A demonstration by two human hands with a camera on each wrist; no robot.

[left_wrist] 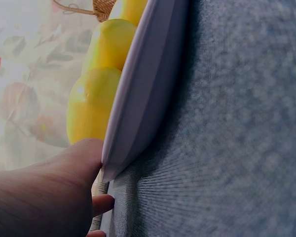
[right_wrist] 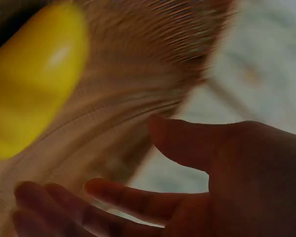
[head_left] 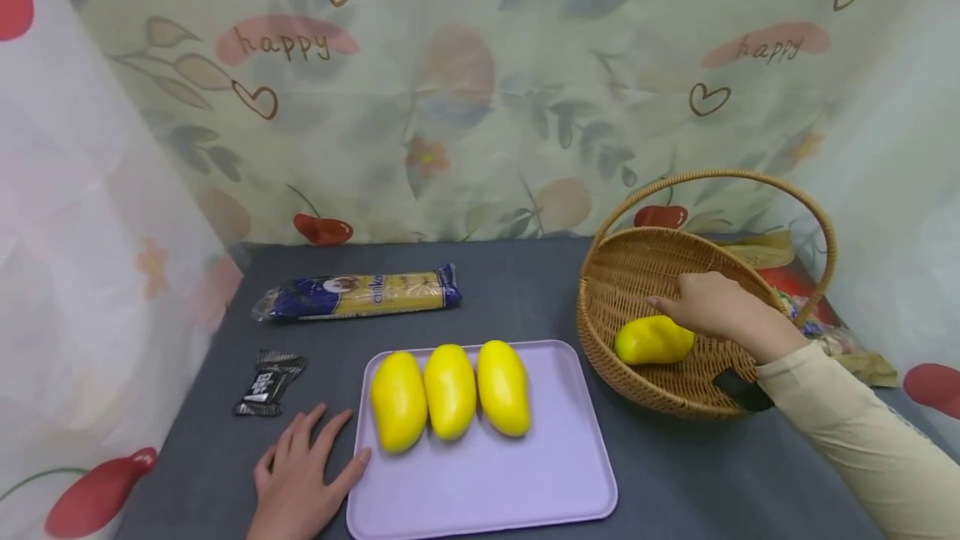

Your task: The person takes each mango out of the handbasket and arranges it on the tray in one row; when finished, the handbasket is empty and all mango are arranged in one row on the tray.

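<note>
My right hand point(head_left: 716, 304) is over the inside of a wicker basket point(head_left: 637, 273) at the right, above one yellow mango point(head_left: 651, 342). In the right wrist view its fingers and thumb are spread apart, and the mango point(right_wrist: 39, 79) lies clear of them. On a lilac tray point(head_left: 517, 482), a left mango point(head_left: 398, 402), a middle mango point(head_left: 450, 392) and a right mango point(head_left: 503, 388) stand in a row. My left hand point(head_left: 303, 473) rests on the table with fingers spread, its thumb at the tray's left rim.
A blue and yellow pasta packet point(head_left: 375, 293) lies behind the tray. A small black wrapped snack point(head_left: 268, 383) is on the left. The basket's tall handle point(head_left: 720, 175) arches above the right hand. More packages point(head_left: 802, 286) lie right of the basket. A printed curtain point(head_left: 480, 140) hangs behind.
</note>
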